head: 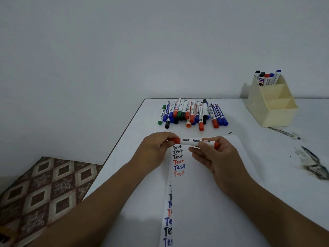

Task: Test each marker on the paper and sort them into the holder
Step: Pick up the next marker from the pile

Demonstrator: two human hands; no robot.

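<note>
1. a person is holding a red whiteboard marker (194,141) w/ both hands just above the top of the paper (213,175), over the column of "test" words (178,159). the marker is off the sheet, not writing.

2. the left hand (156,148) is pinching the red cap end; the right hand (211,155) is gripping the barrel near the other end. both hands are clamped on the same marker, one at each end, prob. bc the cap is abt to be pulled off or pushed on. can't tell which.

3. the marker's long axis is running left-right, nearly level, parallel to the paper's far edge; cap end is pointing to the person's left, red tail end to the right.

4. beyond the paper's far edge, a pile of markers (193,112) is lying side by side, caps mostly pointing back toward the paper. judging by the layout, these are waiting to be tested, kept within reach.

5. far right of the paper, the cream holder (274,107) is standing by the wall, w/ a few markers (268,77) upright in its rear compartment; the front compartments are looking empty from here. tested ones are seemingly going there.

6. right of the paper, dark ink smudges (311,163) are marking the table (249,122).
</note>
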